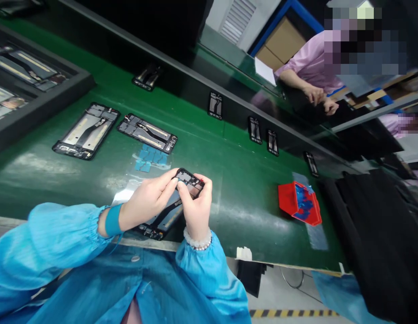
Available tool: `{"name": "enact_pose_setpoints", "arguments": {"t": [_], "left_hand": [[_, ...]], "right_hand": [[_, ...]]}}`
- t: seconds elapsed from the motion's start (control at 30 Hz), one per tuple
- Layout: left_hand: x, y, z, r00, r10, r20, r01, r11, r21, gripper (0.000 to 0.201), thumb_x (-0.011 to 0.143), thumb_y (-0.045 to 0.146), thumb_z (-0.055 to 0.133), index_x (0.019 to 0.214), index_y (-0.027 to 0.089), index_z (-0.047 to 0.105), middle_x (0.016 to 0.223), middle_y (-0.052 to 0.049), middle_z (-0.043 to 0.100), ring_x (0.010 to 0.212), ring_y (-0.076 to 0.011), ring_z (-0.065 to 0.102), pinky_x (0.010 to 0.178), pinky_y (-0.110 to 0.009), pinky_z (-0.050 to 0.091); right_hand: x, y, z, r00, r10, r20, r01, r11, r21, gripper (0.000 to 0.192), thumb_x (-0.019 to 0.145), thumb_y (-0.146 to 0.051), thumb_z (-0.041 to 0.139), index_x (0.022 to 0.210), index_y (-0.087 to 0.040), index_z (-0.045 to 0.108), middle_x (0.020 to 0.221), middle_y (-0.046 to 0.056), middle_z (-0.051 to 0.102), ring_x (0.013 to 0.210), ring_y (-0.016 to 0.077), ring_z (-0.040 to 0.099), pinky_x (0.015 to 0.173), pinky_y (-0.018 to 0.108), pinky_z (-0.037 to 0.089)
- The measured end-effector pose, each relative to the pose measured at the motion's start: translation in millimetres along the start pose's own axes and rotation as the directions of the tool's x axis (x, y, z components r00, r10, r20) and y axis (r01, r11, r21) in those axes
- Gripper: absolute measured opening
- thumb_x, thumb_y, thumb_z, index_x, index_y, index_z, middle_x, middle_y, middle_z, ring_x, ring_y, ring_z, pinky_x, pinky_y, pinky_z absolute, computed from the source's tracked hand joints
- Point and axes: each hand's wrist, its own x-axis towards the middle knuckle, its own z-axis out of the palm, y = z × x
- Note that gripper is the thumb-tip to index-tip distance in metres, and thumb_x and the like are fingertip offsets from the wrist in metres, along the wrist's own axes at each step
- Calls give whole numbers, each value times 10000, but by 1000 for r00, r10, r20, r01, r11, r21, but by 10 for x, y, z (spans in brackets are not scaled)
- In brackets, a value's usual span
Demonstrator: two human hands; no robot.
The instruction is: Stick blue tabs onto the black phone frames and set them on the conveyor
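The left hand (146, 200) and the right hand (196, 207) are both closing on one phone frame (171, 204), a dark open chassis that is lying tilted over the near edge of the green bench mat (229, 180). The left fingertips (173, 176) and thumb are pinching the frame's far top end; the right thumb (182, 189) is pressing on that same end from the near side, with the remaining right fingers curling around the frame's right edge. Both hands are therefore gripping, not open. The lower end of the frame is showing below the left palm, toward the wearer's body.

Just beyond the fingertips, a cluster of blue adhesive tabs (150, 158) is lying on a clear backing sheet. Farther beyond, two more open frames are lying flat and apart: one directly beyond the fingers (147, 133), one beyond and to their left (86, 131). Farther left of these, a dark tray (43, 103) is holding further frames.

To the right of the fingers, well apart, a red bin (298, 202) is holding blue pieces. Beyond everything, small frames (215, 105) are riding on a dark conveyor strip. Across that strip, another person's hands (318, 96) are resting at the opposite bench.
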Motion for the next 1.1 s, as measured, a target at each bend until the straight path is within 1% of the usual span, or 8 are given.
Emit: {"name": "enact_pose_setpoints", "arguments": {"t": [0.1,0.17,0.23,0.3,0.43,0.7,0.87,1.1], "left_hand": [[5,-60,5,987,-85,134,106,982,-155,439,920,345,392,1268,145,569,1003,-64,735,980,-226,671,803,-273,535],[2,-114,31,966,-132,223,198,931,-306,511,877,353,469,1343,148,500,1090,-74,714,1048,-246,645,825,-301,546],[-2,-150,61,947,-144,288,266,853,-449,611,822,332,535,1392,137,437,1225,-97,651,1101,-258,620,848,-311,547],[-2,-157,81,933,-145,330,311,789,-530,648,794,301,559,1404,133,419,1303,-106,597,1144,-257,594,889,-312,532],[4,-133,82,927,-158,340,335,758,-560,621,784,275,574,1380,139,461,1287,-99,610,1167,-258,575,939,-325,505],[-42,-190,97,940,-178,292,295,855,-426,628,793,257,551,1401,158,430,961,-22,731,966,-227,665,853,-336,548],[-50,-172,104,950,-181,253,268,889,-371,598,792,263,544,1375,151,469,913,-15,734,900,-211,677,823,-309,555],[-3,-78,114,955,-185,230,285,783,-553,560,789,264,532,1330,127,487,1179,-95,673,1036,-223,648,891,-315,526]], "right_hand": [[63,71,-43,999,-38,12,39,996,-84,360,770,-358,634,1028,-201,439,912,31,626,797,144,635,730,300,538],[77,99,-91,975,-219,-36,202,943,-266,404,809,-341,602,1144,-181,442,1072,98,590,967,181,606,833,351,516],[66,89,-146,871,-489,-55,393,760,-518,416,825,-297,605,1201,-167,479,1186,140,529,1125,218,517,942,398,455],[46,45,-198,747,-662,61,520,524,-675,276,842,-234,602,1113,-184,581,1106,111,575,1103,215,501,959,397,427],[44,-57,-250,644,-692,327,653,275,-706,95,861,-178,589,896,-208,672,855,35,665,918,181,534,843,330,448],[83,-111,-192,548,-679,488,685,29,-728,99,870,-189,582,808,-190,658,797,19,672,906,172,536,789,306,378],[107,-111,-187,529,-698,483,688,19,-726,116,869,-173,561,767,-189,613,798,20,655,912,169,526,801,307,368],[-9,33,-49,673,-725,149,507,305,-806,90,827,-139,516,759,-194,538,914,86,568,1002,223,460,889,400,402]]}}
